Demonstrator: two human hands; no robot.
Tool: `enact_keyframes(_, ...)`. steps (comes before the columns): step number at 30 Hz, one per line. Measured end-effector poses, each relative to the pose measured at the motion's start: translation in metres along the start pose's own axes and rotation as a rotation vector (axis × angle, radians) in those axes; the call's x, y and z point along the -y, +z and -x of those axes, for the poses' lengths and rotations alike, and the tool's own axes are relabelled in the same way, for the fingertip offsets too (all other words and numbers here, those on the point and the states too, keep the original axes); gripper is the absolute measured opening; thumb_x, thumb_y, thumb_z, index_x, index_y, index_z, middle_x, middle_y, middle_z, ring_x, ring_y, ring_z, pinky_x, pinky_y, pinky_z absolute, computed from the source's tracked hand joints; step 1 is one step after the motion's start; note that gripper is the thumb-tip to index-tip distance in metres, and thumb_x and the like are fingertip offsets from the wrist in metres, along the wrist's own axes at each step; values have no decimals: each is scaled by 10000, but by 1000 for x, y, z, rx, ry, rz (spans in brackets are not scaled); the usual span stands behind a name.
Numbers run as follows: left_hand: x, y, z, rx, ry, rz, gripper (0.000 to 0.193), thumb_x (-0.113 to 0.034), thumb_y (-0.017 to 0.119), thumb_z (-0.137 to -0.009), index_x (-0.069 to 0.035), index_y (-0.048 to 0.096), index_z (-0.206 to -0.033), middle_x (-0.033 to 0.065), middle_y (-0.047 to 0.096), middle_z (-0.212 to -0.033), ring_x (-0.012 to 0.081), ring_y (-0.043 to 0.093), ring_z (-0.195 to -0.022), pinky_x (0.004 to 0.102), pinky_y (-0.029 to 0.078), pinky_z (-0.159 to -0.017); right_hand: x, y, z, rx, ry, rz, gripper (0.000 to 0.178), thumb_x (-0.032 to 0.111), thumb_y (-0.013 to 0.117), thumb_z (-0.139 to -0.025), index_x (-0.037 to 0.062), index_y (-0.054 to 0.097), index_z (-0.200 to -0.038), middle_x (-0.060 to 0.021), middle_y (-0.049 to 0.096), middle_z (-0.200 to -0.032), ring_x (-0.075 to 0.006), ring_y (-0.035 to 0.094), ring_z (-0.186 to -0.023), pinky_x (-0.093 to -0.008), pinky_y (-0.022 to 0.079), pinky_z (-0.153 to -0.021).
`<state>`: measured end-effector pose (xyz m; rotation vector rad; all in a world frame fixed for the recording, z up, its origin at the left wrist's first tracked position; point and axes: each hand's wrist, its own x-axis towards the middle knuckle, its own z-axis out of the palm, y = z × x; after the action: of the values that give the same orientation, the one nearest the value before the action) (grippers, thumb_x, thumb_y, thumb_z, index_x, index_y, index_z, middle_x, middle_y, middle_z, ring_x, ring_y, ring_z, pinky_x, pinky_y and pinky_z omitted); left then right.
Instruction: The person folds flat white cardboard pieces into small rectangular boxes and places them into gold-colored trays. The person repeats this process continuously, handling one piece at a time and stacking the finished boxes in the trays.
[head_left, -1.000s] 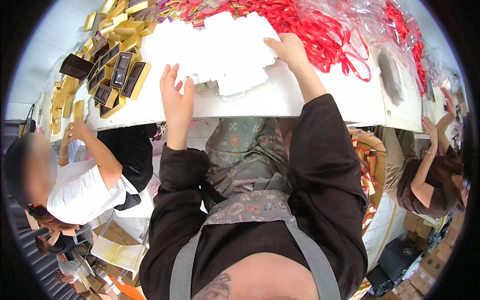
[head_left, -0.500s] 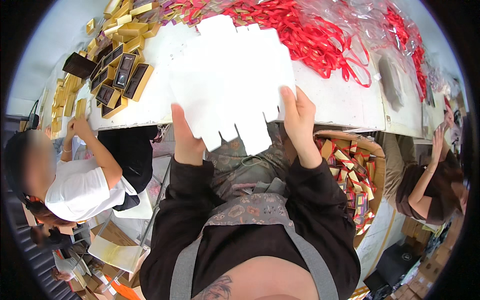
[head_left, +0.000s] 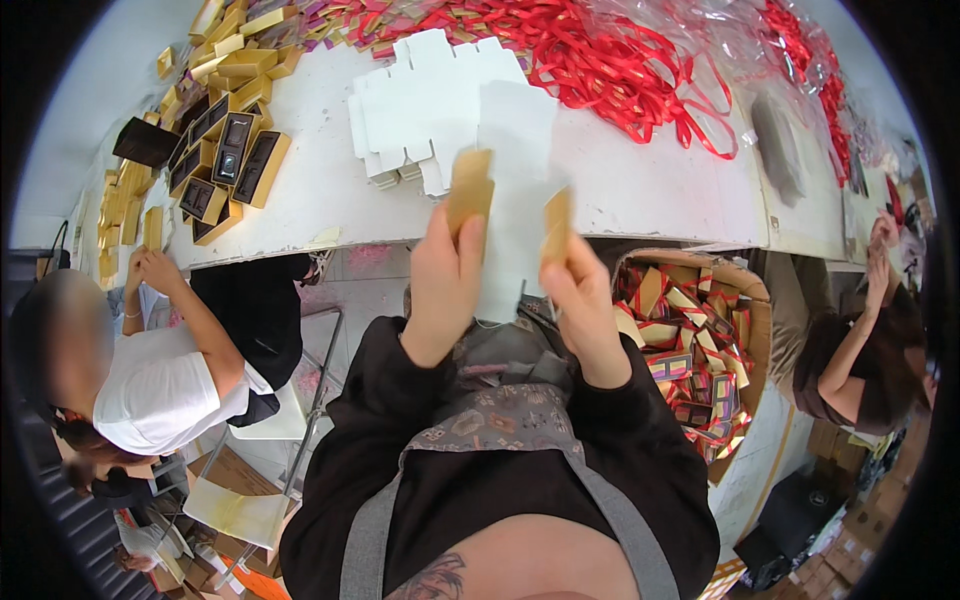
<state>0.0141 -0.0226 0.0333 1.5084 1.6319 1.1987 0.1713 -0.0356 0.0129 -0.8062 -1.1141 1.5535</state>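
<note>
I see both hands raised in front of the desk (head_left: pixel 640 200) edge, holding 1 flat die-cut carton blank (head_left: pixel 515 190), white face toward the camera, gold on the folded flaps. Left hand (head_left: pixel 445 285) pinches the blank's left gold flap, fingers closed on it. Right hand (head_left: pixel 580 300) pinches the right gold flap, thumb and fingers pressed on it. The blank stands roughly upright, just in front of the stack of white blanks (head_left: pixel 420 110) lying on the desk. Beyond that stack, red ribbons (head_left: pixel 610 60) are heaped along the desk's far side. Left of the stack, gold and black small boxes (head_left: pixel 225 150) sit in rows. Right of my right hand, below the desk edge, an open cardboard bin (head_left: pixel 690 340) holds folded gold-red boxes. 1 person in a white shirt (head_left: pixel 160 380) sits at the desk's left end; another person (head_left: pixel 860 360) at its right.
</note>
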Motion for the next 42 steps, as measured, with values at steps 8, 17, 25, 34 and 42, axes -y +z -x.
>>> enact_keyframes(8, 4, 17, 23, 19, 70, -54, 571, -70, 535, -794, 0, 375, -1338, 216, 603, -1028, 377, 631, -822, 412, 511, -686, -1, 12, -7, -317, -141, 784, 255, 134, 587, -889, -13, 564, -1096, -211, 608, -728, -338, 616, -613, -363, 504, -589)
enact_keyframes(17, 10, 36, 32, 47, 120, -171, 632, -7, 505, -741, -4, 354, -1355, 212, 594, -1096, 348, 641, -837, 388, 523, -701, -40, 1, -26, -406, -474, 1092, 320, 19, 557, -866, -24, 539, -1182, -156, 596, -688, -276, 593, -545, -357, 483, -502)
enact_keyframes(25, 30, 40, 7, 124, 52, 437, 646, 174, 263, -766, 6, 215, -1388, 205, 418, -1361, 276, 497, -1219, 375, 410, -1010, -7, 27, -3, -327, -643, 1260, 385, -28, 605, -796, -85, 552, -1173, -121, 604, -700, -230, 584, -539, -327, 484, -491)
enact_keyframes(34, 10, 20, 7, 131, 66, 250, 770, 125, 367, -718, -5, 179, -1453, 214, 305, -1439, 319, 335, -1332, 359, 310, -1074, -3, 22, 2, -217, -386, 1101, 640, -17, 552, -783, -25, 327, -1383, -253, 554, -1190, -345, 647, -775, -377, 533, -611)
enact_keyframes(42, 7, 9, 6, 424, 65, 176, 739, 85, 385, -742, -12, 157, -1438, 240, 409, -1308, 363, 418, -1250, 365, 353, -1020, -11, -9, -2, -227, -16, 718, 660, 8, 429, -848, 11, 142, -1442, -307, 556, -1129, -412, 621, -947, -420, 495, -813)
